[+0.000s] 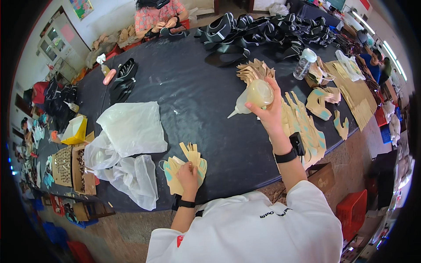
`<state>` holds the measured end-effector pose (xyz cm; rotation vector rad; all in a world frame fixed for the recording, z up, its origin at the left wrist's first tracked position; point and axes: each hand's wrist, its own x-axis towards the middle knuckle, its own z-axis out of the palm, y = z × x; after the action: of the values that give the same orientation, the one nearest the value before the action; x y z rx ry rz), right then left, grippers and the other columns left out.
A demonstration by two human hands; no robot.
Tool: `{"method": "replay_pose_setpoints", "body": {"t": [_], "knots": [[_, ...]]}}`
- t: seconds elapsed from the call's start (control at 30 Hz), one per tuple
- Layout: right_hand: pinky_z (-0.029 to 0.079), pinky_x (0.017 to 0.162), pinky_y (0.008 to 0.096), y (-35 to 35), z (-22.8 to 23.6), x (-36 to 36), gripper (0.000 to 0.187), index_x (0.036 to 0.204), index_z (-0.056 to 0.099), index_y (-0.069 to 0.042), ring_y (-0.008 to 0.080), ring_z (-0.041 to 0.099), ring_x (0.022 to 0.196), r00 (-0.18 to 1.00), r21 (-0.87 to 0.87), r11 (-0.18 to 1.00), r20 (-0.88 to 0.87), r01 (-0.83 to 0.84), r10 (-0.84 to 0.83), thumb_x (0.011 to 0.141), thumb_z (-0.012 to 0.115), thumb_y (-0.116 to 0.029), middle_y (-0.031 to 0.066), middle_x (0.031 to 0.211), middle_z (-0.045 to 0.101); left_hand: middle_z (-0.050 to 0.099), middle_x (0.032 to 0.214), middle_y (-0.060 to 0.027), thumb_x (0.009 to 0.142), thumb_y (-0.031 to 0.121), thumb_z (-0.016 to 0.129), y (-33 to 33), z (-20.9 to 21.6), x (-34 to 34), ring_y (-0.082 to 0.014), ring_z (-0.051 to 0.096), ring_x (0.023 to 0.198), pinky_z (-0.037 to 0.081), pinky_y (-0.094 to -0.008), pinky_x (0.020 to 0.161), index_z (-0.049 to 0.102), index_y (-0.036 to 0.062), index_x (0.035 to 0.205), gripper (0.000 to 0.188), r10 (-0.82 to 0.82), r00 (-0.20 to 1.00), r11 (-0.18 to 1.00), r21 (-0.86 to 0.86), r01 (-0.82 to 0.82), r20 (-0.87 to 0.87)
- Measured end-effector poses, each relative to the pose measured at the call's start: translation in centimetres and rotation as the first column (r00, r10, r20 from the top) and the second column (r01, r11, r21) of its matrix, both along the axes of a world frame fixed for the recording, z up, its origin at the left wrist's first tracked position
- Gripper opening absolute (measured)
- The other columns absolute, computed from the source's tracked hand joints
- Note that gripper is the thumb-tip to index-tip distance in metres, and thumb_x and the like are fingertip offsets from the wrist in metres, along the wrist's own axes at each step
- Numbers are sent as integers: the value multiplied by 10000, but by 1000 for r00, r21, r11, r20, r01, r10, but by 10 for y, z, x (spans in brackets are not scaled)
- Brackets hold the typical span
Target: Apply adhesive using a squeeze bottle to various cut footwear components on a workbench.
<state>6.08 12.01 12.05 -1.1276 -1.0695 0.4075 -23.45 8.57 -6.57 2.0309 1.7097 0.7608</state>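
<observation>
My right hand is raised over the table and wrapped round a translucent squeeze bottle. The bottle lies tilted, its pointed nozzle toward the lower left, and something yellowish shows inside. Near the table's front edge, my left hand has its fingers curled on a fanned stack of beige cut pieces with pale blue-green patches. More beige pieces lie in overlapping rows to the right of my right forearm. Beyond the bottle stands a fanned bundle of brown pieces.
White plastic bags lie left of my left hand. At the far side black shoe uppers are heaped, and a co-worker sits working. A clear jar stands at the right. Boxes line the left edge.
</observation>
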Motion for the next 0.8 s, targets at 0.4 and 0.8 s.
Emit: {"method": "replay_pose_setpoints", "body": {"t": [0.4,0.8], "knots": [[404,888,324,-51,-19,19,848,1261,316,-36,222,485,1044,963,-311,937,257,158,-77,580,801,-178,133,1147,454,523,960,-131,819,173,530,-2,-6,5,-301,507,900,357,-422,785,533,19,998,236,8,990,1000,27,-11,138],[419,868,334,-76,-33,23,819,1243,334,-43,234,511,1035,938,-339,909,322,241,-129,578,795,-175,135,1144,479,508,867,-134,711,119,642,8,4,8,-302,499,856,385,-394,731,486,15,947,302,59,995,950,-310,-30,83]]}}
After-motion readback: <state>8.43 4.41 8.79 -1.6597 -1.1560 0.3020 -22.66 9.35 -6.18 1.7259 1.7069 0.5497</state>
